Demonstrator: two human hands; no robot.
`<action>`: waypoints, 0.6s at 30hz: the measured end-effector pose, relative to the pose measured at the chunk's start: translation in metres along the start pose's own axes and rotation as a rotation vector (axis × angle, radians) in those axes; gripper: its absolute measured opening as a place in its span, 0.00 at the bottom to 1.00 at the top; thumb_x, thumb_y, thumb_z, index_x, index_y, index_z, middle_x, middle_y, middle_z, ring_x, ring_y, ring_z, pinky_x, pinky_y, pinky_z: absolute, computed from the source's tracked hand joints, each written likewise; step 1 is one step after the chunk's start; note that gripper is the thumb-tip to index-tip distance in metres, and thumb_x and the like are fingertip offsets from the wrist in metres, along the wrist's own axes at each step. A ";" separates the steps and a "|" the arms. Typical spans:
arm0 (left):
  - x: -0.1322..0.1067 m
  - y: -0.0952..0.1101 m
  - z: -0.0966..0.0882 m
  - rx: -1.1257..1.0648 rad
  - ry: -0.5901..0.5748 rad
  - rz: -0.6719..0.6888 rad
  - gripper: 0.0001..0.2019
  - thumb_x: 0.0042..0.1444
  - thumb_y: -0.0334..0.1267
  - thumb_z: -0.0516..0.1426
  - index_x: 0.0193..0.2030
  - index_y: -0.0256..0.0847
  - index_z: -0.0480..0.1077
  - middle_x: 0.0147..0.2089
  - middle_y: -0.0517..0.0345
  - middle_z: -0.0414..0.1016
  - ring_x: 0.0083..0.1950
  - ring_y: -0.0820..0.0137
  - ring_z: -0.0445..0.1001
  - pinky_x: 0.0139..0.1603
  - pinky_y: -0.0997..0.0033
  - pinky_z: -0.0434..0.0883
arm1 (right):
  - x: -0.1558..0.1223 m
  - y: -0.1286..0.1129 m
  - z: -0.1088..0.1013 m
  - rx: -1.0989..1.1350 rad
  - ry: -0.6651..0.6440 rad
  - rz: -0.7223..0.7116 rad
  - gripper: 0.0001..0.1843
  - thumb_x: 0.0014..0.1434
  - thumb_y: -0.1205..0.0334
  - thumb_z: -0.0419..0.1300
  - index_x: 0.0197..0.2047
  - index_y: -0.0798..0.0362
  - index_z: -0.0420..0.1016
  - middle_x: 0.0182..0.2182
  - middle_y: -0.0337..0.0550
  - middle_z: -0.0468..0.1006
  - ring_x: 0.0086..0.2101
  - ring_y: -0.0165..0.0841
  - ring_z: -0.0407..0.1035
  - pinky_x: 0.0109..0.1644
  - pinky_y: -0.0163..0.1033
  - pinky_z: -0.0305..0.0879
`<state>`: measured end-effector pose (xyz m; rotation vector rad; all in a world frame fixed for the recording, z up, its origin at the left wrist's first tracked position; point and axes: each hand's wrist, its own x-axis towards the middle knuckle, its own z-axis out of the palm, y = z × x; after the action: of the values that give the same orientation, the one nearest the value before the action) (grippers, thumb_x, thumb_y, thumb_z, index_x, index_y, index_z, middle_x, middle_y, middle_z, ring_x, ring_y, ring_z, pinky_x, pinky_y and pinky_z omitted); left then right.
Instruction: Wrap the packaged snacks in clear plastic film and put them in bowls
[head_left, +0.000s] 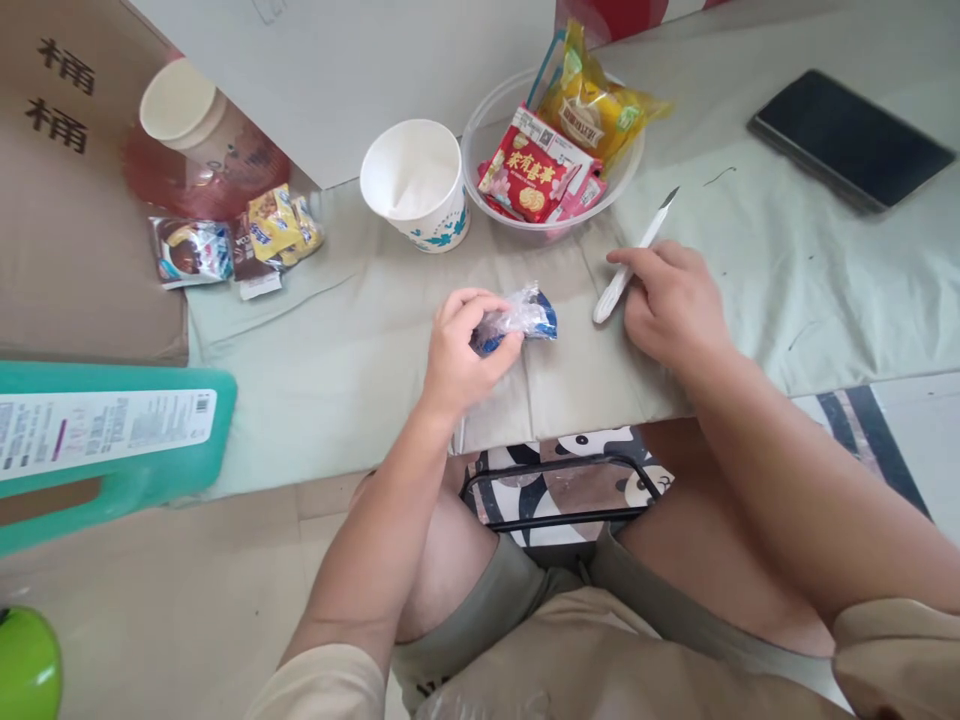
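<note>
A crinkled clear-and-blue plastic wrapper [534, 318] is pinched between the thumb and fingers of my left hand [466, 350], just above the cloth. Whether anything is inside the wrapper cannot be seen. My right hand [679, 305] is at a slim knife [616, 290] with a white handle and a small pointed blade, which points up and to the right, away from me. The index finger crosses over the handle, with the thumb along its right side and the other fingers curled.
Behind the wrapper stand a white paper cup [411, 185] and a clear plastic bowl [630, 165] of packaged snacks. A dark phone [855, 138] lies at the right. Snack packets [274, 225], a cardboard box [90, 250] and a green container [214, 430] are at the left.
</note>
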<state>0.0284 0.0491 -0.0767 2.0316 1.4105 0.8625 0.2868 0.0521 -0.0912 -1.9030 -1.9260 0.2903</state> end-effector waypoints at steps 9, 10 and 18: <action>-0.002 0.006 0.001 -0.193 0.006 0.015 0.03 0.53 0.38 0.62 0.34 0.43 0.75 0.46 0.53 0.79 0.51 0.63 0.78 0.55 0.60 0.75 | -0.011 -0.010 -0.002 0.180 0.208 -0.273 0.13 0.61 0.69 0.55 0.41 0.48 0.81 0.41 0.52 0.75 0.44 0.46 0.71 0.52 0.56 0.67; -0.001 0.006 0.002 -0.246 0.042 -0.010 0.01 0.53 0.36 0.62 0.33 0.43 0.75 0.44 0.54 0.79 0.50 0.64 0.79 0.55 0.60 0.75 | -0.014 -0.018 -0.002 0.247 0.148 -0.344 0.12 0.62 0.67 0.55 0.42 0.47 0.80 0.39 0.50 0.76 0.42 0.45 0.72 0.50 0.55 0.68; 0.007 0.006 -0.002 -0.846 0.274 -0.412 0.09 0.50 0.38 0.65 0.27 0.43 0.68 0.30 0.61 0.75 0.43 0.63 0.83 0.52 0.60 0.78 | -0.032 -0.051 0.009 0.458 -0.019 -0.501 0.23 0.64 0.46 0.60 0.57 0.50 0.71 0.50 0.53 0.78 0.50 0.46 0.74 0.54 0.53 0.72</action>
<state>0.0326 0.0538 -0.0699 0.9842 1.2239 1.2899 0.2364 0.0198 -0.0816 -1.0962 -2.0507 0.5374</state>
